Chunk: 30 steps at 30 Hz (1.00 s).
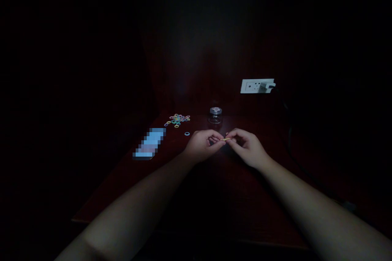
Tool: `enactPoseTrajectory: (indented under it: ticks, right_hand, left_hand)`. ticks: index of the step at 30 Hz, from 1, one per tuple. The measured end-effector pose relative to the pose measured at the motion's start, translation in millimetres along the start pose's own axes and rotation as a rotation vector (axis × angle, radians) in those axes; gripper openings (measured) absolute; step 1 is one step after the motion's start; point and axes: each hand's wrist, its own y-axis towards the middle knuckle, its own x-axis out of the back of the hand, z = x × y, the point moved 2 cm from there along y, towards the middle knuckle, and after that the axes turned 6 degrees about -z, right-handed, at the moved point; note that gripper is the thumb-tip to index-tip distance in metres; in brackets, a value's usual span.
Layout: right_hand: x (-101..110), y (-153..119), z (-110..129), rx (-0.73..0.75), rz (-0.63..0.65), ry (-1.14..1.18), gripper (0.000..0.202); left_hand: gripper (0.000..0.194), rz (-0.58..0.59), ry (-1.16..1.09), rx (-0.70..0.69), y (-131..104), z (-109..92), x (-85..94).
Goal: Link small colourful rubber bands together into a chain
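Between my two hands a small yellow hair tie (226, 139) is pinched at both ends, above the dark red table. My left hand (202, 143) grips its left end between thumb and fingers. On the other end, my right hand (248, 147) closes thumb and index finger. Just behind the hands stands a small clear jar (215, 116) with its lid on. A heap of pastel hair ties (177, 119) lies to the left of the jar. One blue hair tie (187, 133) sits apart, close to my left hand.
A phone (150, 143) with a blurred-out screen lies at the table's left side. On the back wall is a white socket plate (257, 86) with a plug in it; its dark cable (289, 142) runs down the right. The table's front edge (269, 244) shows faintly; the surroundings are very dark.
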Motion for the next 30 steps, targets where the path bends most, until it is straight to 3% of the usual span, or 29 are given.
enactPoseTrajectory:
  ticks: [22, 30]
  right_hand:
    - [3.7, 1.7, -3.0, 0.028, -0.017, -0.031, 0.013]
    - [9.3, 2.8, -7.7, -0.031, -0.089, -0.008, 0.012]
  left_hand:
    - [0.020, -0.002, 0.025, -0.008, 0.5, 7.2, 1.5]
    - [0.020, -0.004, 0.049, -0.021, 1.1, 5.8, 8.2]
